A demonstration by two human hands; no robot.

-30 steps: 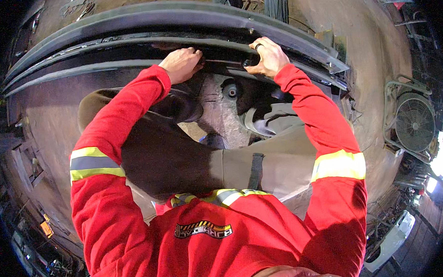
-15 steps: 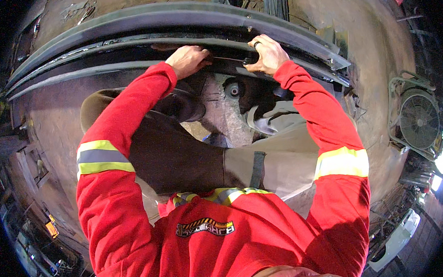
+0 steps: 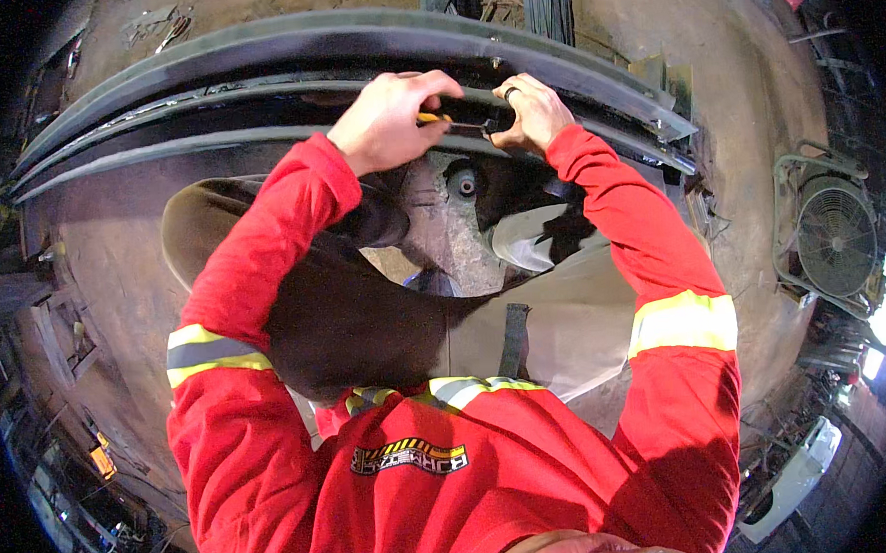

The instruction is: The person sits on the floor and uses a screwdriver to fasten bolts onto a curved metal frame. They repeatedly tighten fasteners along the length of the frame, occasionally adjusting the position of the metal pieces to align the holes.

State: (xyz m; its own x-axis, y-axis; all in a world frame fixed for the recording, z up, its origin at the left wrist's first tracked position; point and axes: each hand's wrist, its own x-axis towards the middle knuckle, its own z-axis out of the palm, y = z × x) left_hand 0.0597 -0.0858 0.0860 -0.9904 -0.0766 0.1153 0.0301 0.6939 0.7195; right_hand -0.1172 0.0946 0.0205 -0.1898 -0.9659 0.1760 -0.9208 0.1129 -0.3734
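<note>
My left hand (image 3: 395, 119) is closed round a slim tool with a yellow end (image 3: 435, 118). Its thin, straight part runs right toward my right hand; I cannot make out its exact kind. Between the thumb and curled fingers of my right hand (image 3: 533, 117) is a small dark piece (image 3: 490, 128), partly hidden. A dark ring is on one finger of that hand. Both hands are over the long dark metal beams (image 3: 225, 140), which cross in front of me from left to right. The lower edge of the beams passes behind my left wrist.
A grey floor fan (image 3: 837, 236) stands at the right. Beyond the beams lies a bundle of dark bars (image 3: 547, 6). A whitish panel (image 3: 796, 478) lies at lower right. Metal scraps (image 3: 66, 341) are on the floor at left, and my bent legs (image 3: 364, 301) are below the beams.
My left hand has moved right and turned over, nearer my right hand, and the tool's yellow end now shows. My right hand has hardly moved.
</note>
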